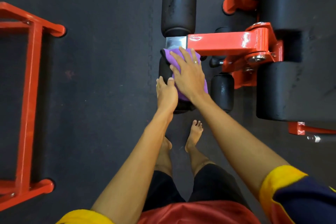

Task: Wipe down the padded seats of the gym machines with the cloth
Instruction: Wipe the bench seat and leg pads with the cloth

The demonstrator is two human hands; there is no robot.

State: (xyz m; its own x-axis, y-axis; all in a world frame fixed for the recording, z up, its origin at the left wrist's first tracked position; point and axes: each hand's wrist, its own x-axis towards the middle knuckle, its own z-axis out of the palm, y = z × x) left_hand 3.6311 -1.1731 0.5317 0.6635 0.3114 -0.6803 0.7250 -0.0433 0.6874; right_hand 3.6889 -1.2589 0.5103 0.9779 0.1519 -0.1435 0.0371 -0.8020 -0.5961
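Note:
A purple cloth (170, 56) lies over the near black roller pad (165, 72) of a red gym machine. My right hand (188, 72) presses flat on the cloth with its fingers spread. My left hand (166, 92) grips the left side of the same pad, thumb on top and fingers round the edge. The far roller pad (179, 4) sits on the same bar beyond a metal collar (176, 42). Two large black seat pads (298, 0) (294, 91) lie to the right.
A red arm (221, 44) runs right from the collar to the machine's pivot. A smaller black roller (222, 91) sits right of my hands. Another red frame (29, 96) stands at the left. My bare feet (194, 134) stand on dark rubber flooring.

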